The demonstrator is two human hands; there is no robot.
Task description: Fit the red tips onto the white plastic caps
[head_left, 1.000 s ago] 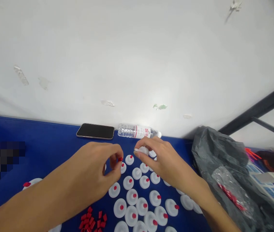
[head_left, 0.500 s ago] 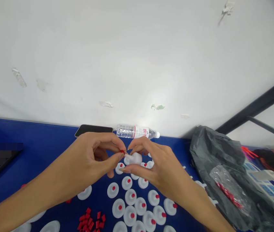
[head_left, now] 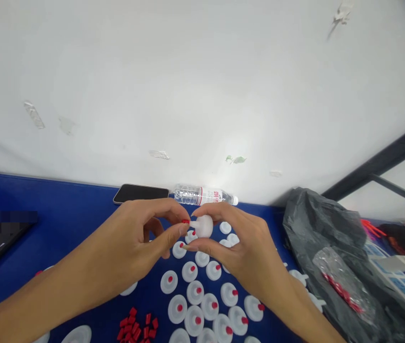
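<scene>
My left hand pinches a small red cap between thumb and forefinger, at the narrow tip of a white plastic nozzle piece. That piece has a round, wide base and sits between the thumb and fingers of my right hand. Whether the cap is seated on the tip or only touching it, I cannot tell. Below my hands stand many similar white pieces with red caps. A pile of loose red caps lies on the blue table to their left.
Along the wall lie a black phone and a clear water bottle. On the right, a grey plastic bag carries a clear pouch of red pieces. A dark device is at the left edge of the blue table.
The white nozzle piece has turned in my right hand, showing its tip pointing left at the red cap. The view has shifted slightly; both hands keep their holds.
</scene>
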